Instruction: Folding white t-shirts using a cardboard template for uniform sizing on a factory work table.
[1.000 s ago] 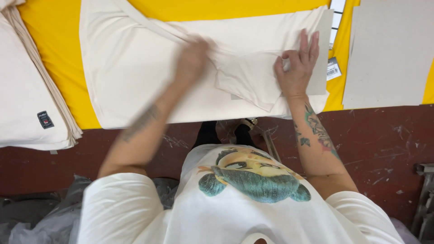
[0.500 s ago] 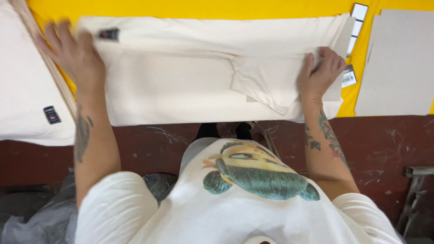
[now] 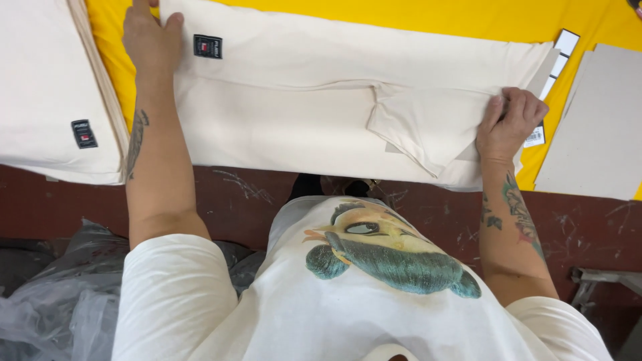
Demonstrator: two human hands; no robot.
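Work surface: a yellow-covered table (image 3: 414, 17) with a dark red, scuffed front edge (image 3: 254, 194), seen from above.

Left hand (image 3: 148, 37): laid flat, fingers together, palm down on the left end of a cream folded garment (image 3: 287, 127), beside the garment's small dark sewn label (image 3: 207, 46). Nothing is enclosed in this hand; it presses only.

Right hand (image 3: 509, 124): fingers curled over the right edge of the same garment, knuckles up, pinching the cloth where a folded sleeve flap (image 3: 424, 127) lies across the body of the piece. How much cloth is caught under the fingers cannot be told.

Garment: spread lengthwise across the table between the two hands, its lower edge reaching the table's front edge, the upper half folded down into a long horizontal crease.

Adjacent items: a stack of similar cream garments (image 3: 47, 93) to the left, just beside the left forearm, bearing its own dark label (image 3: 83, 133). White paper tags (image 3: 558, 57) at the garment's right end. A grey cardboard sheet (image 3: 598, 134) further right. Crumpled clear plastic (image 3: 47, 294) at lower left, below table level.
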